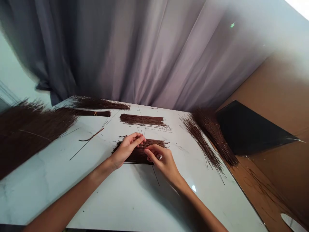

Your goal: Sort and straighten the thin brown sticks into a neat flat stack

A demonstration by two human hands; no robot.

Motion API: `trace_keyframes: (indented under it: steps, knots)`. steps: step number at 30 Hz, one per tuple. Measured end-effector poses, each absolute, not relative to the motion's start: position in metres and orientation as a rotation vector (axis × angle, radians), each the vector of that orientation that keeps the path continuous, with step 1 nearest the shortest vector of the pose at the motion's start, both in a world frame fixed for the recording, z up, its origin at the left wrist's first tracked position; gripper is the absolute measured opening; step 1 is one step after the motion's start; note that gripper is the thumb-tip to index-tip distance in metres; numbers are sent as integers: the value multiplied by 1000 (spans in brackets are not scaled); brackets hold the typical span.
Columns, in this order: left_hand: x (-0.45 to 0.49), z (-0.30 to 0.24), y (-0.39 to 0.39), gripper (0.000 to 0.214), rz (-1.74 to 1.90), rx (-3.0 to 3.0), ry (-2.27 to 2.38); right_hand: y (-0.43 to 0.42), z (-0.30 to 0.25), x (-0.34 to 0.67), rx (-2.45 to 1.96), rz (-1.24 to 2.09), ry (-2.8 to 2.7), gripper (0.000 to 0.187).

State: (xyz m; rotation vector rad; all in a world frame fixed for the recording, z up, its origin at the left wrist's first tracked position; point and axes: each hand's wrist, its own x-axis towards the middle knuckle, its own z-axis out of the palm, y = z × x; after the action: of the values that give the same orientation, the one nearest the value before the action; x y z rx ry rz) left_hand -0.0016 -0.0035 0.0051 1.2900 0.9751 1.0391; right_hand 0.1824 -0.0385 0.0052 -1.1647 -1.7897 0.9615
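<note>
Just above a pile of thin dark-brown sticks on the table, my left hand is closed in a pinch. Fine sticks rise from its fingertips, pointing away from me. To its right, my right hand is also closed, thumb against fingers, on a thin stick whose end pokes out below toward me. Whether the same stick runs through both hands, I cannot tell. Beyond them lies a second, neat row of sticks, with a few strays along its near side.
A large bristly heap covers the left of the white table. Behind lie a bundle bound with a yellow band and another bundle. Loose sticks and a tied bundle line the right edge. A grey curtain hangs behind.
</note>
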Motion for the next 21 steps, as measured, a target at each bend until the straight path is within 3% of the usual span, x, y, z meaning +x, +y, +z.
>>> trace_keyframes:
  steps: [12,21]
  knots:
    - [-3,-5,1,32,1084,1403,1011,-31,0,196,-1242,484,-1942,26]
    - [-4,-1,1,30,1078,1362,1014,-30,-5,197,-1272,341,-1992,24]
